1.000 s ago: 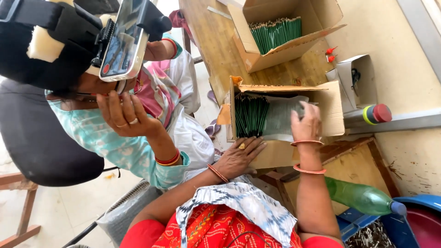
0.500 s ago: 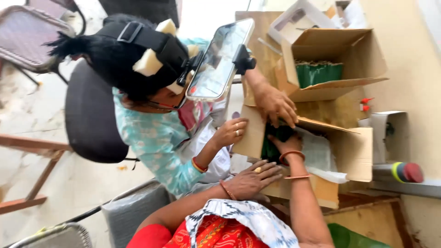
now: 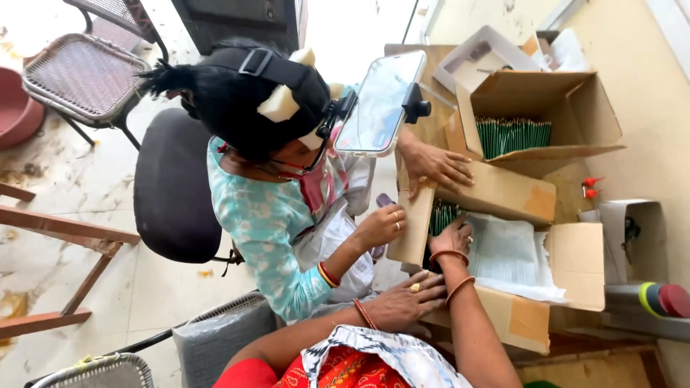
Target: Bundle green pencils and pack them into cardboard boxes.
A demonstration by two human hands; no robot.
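My right hand [image 3: 451, 241] reaches into an open cardboard box [image 3: 568, 266] and closes round a bundle of thin green sticks [image 3: 443, 214]; its fingertips are hidden among them. White paper [image 3: 510, 255] lines the box beside the sticks. My left hand [image 3: 406, 298] lies flat with fingers spread on the box's near edge, holding nothing. Across the box a co-worker in a teal top wears a head-mounted phone [image 3: 379, 102]. One co-worker hand [image 3: 437, 165] presses on the upper flap. The co-worker's other hand [image 3: 381, 226] holds the side flap [image 3: 411, 230].
A second open box [image 3: 575, 108] with upright green sticks [image 3: 514, 136] stands behind, and a white tray [image 3: 478, 61] lies beyond it. A small white carton [image 3: 636, 230] and a capped tube [image 3: 661, 300] are at the right. Chairs [image 3: 176, 187] stand at the left.
My right hand has moved from the box's right side down onto the green sticks. The co-worker's hands came onto the box flaps. The view has swung left and closer.
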